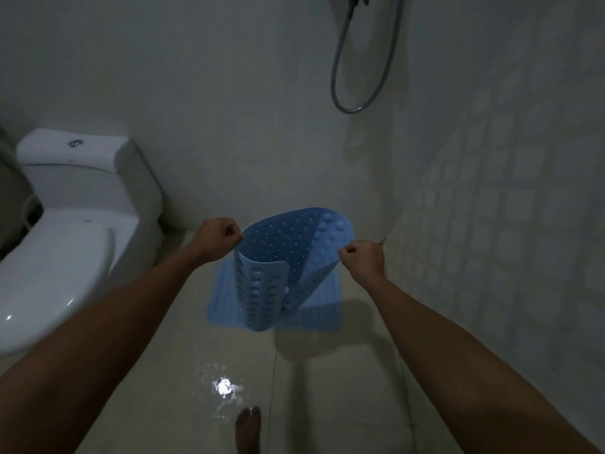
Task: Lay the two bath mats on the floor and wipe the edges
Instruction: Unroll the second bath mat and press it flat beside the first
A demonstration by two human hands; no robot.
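Observation:
A blue rubber bath mat (281, 250) with small holes and suction cups hangs curled in the air in front of me. My left hand (217, 239) pinches its left edge and my right hand (361, 258) pinches its right edge. The mat's lower part folds over and shows rows of round suckers. Beneath it a second blue mat (319, 314) lies flat on the beige tiled floor, partly hidden by the held one.
A white toilet (65, 231) with its lid shut stands at the left. A shower hose (353, 93) loops down the back wall. Small square tiles cover the right wall. The floor shines wet near my bare foot (248, 427).

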